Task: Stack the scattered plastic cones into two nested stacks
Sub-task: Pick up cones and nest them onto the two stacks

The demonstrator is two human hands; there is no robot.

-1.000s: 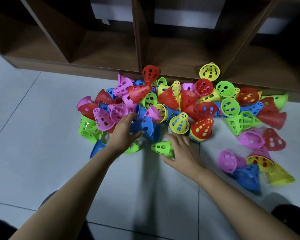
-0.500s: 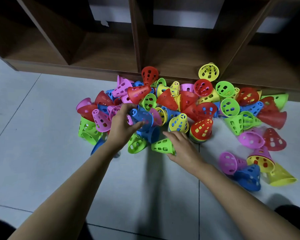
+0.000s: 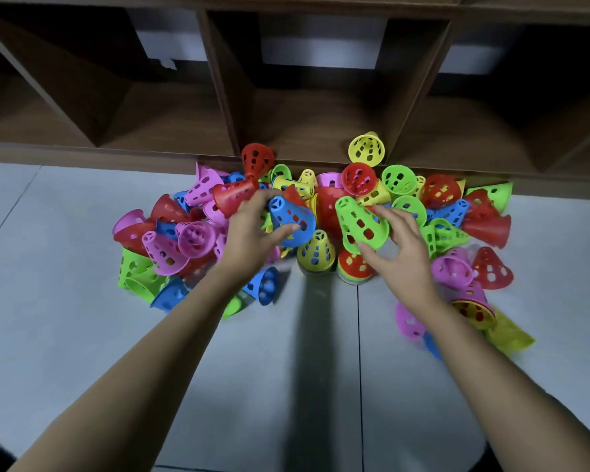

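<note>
A blue cone (image 3: 292,219) is sitting gripped in the left hand (image 3: 247,241) and a green cone (image 3: 360,224) is being pinched by the right hand (image 3: 406,260), both hovering just above the cone pile (image 3: 171,247) lying on the floor (image 3: 82,335) along the shelf's (image 3: 286,114) bottom edge.

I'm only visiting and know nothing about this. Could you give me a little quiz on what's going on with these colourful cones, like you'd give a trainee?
1. Multiple choice: which colour of cone does the left hand hold? A red, B blue, C yellow.
2. True or false: the right hand holds nothing.
3. Fill in: the pile of cones lies on the floor in front of a brown wooden ____.
Key: 1 B, the blue cone. 2 false, it grips a green cone. 3 shelf.
</note>
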